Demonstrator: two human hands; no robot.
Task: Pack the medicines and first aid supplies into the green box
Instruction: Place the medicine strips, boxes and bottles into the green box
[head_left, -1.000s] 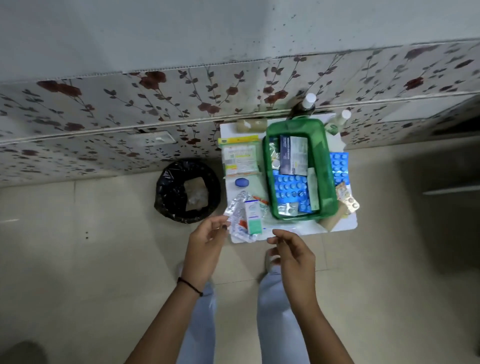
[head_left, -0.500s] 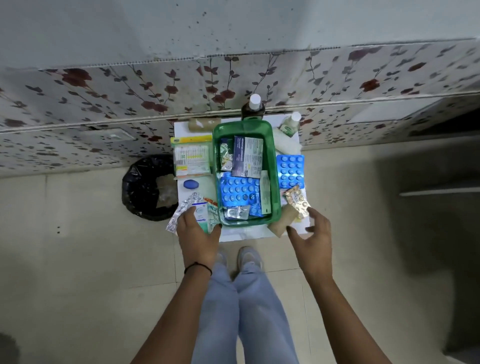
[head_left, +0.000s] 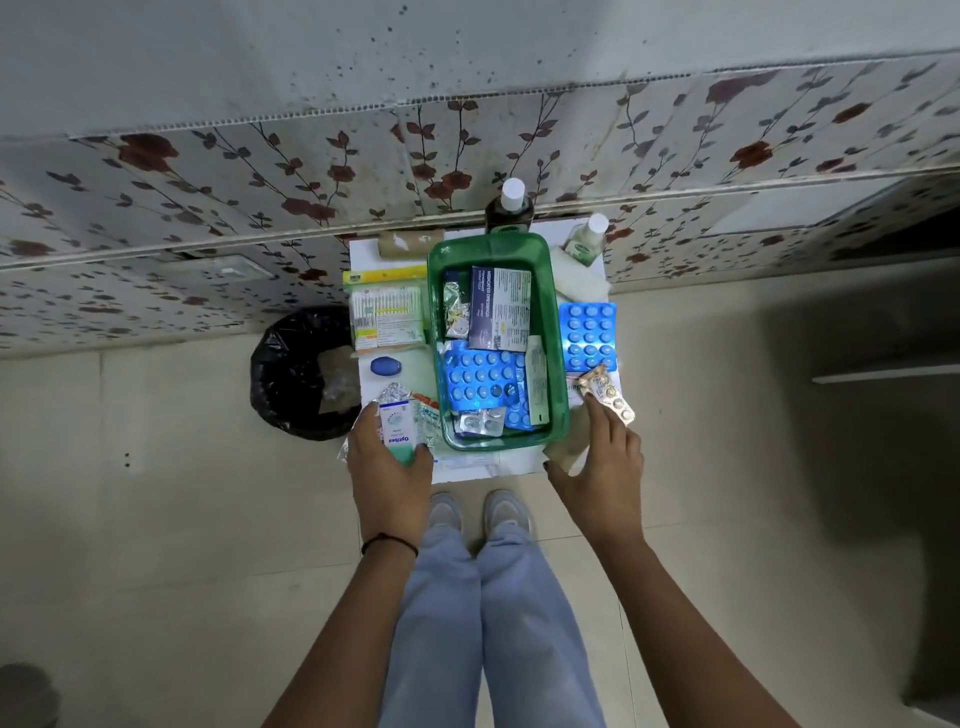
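The green box stands on a small white table and holds a dressing carton, blue blister packs, a silver strip and a tube. My left hand is at the table's front left corner, curled around a small white and green medicine carton that lies on silver strips. My right hand is at the front right with fingers spread. Its fingertips touch a gold blister strip, and its thumb is beside a beige roll.
Left of the box lie a cotton swab pack and a blue oval item. A blue blister pack lies to its right. A dark bottle, a small bottle and a bandage roll stand behind. A black bin sits on the floor at the left.
Both hands have come forward onto the table. My left hand has closed around the small carton, and my right hand has moved right to the gold strip.
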